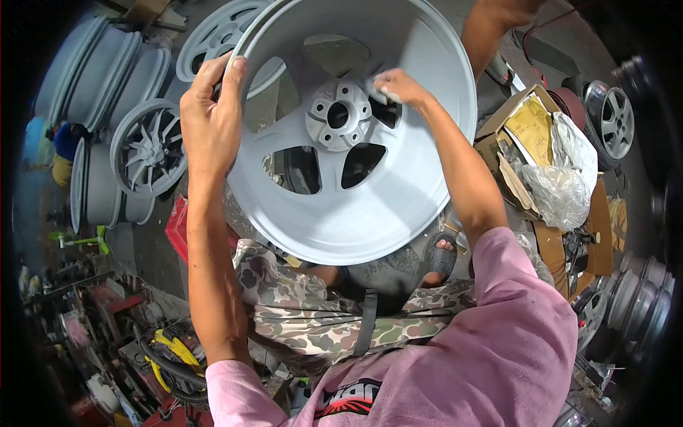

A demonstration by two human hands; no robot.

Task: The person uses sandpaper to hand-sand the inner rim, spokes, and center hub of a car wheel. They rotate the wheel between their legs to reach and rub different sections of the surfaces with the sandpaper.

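Observation:
A large light-grey wheel rim (341, 220) stands tilted in front of my lap, its hollow inner side facing me. My left hand (212, 107) grips its upper left edge, thumb on the near side. Inside the barrel, my right hand (400, 87) is closed on a small pale grey pad (377, 87), pressed by a spoke at the upper right of the hub (338, 115). The fingers partly cover the pad. Bolt holes ring the hub, and dark openings show between the spokes.
More wheel rims (149, 148) stand and stack at the left. A cardboard box (509, 153) with paper and plastic bags (562, 192) sits at the right, near a silver wheel (613, 121). Tools and yellow-black hoses (174, 356) clutter the lower left. Another person's arm (491, 28) appears at the top.

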